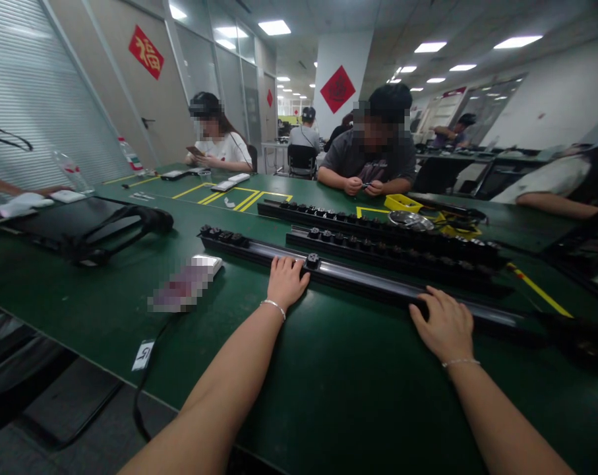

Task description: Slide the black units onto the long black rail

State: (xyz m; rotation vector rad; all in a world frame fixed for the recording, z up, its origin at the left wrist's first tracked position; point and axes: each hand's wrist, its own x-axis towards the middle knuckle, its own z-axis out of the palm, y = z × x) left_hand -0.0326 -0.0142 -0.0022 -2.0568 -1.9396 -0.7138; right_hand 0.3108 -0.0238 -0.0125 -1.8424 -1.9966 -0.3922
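A long black rail (368,276) with a shiny grey channel lies slantwise across the green table. My left hand (286,285) has its fingers over the rail's near edge, just left of a small black block (312,261) seated in the channel. Farther right, my right hand (447,323) grips the same rail, its thumb on the near side and its fingers over the top. Several more black blocks (224,235) sit together at the rail's left end. The undersides of both hands are hidden.
Behind lie two more black rails (338,245) filled with blocks. A yellow tray (402,203) and a round metal dish (410,220) stand at the back right. On the left are a phone (187,284) with a cable and a black strapped device (115,231). Co-workers sit opposite.
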